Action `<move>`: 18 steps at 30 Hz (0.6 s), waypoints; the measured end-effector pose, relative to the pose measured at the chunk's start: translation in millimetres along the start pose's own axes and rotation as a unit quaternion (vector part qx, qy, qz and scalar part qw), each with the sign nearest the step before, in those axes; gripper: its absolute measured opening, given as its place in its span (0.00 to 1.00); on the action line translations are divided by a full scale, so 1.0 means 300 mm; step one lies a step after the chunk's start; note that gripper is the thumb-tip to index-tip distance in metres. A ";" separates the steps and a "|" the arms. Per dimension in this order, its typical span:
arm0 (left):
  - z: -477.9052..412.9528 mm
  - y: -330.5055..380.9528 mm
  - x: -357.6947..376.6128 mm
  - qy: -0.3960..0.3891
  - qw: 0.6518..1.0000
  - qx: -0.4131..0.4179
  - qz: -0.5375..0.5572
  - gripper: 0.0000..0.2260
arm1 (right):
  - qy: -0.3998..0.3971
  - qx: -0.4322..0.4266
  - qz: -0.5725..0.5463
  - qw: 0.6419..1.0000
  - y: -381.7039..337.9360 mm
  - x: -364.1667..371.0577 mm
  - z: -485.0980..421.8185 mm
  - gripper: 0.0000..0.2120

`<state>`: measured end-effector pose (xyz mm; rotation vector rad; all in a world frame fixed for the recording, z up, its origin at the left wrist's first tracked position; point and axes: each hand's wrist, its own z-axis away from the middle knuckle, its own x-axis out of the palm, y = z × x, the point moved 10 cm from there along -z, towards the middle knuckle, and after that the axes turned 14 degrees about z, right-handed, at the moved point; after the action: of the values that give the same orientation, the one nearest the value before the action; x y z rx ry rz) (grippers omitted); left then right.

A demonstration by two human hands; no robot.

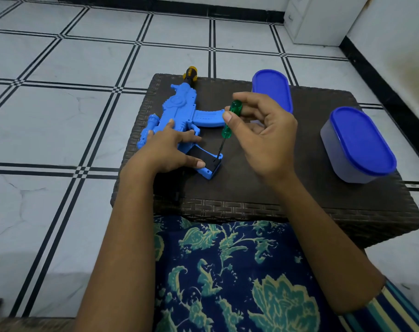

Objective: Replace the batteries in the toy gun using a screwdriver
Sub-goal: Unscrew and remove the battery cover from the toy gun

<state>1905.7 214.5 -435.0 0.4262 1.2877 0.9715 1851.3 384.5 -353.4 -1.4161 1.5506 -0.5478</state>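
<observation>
Screwdriver point(229, 122) pinched in right hand point(263, 142), tip on toy gun's point(179, 109) near end; left hand point(165, 149) flat, pressing gun. Push straight, turn slowly.

toy gun point(177, 109) left, far container point(271, 89), near container point(358, 144) right, bare table point(251, 188) front

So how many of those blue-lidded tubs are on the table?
2. The far tub stands at the table's back edge, behind the right hand; the near tub sits by its right edge.
</observation>
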 end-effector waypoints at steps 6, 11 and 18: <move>0.006 0.003 0.000 -0.003 1.000 -0.004 -0.003 0.31 | -0.002 -0.007 0.007 1.000 -0.001 -0.003 0.001 0.12; 0.005 0.007 0.004 -0.007 1.000 0.004 -0.001 0.30 | -0.009 -0.014 0.015 1.000 -0.011 0.000 0.003 0.12; 0.007 0.006 0.001 -0.004 1.000 0.004 0.002 0.30 | -0.007 -0.053 0.069 0.996 -0.051 0.001 0.010 0.13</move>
<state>1906.9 216.3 -433.4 0.4394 1.2847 0.9680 1862.0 381.5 -342.2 -1.3763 1.6724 -0.3777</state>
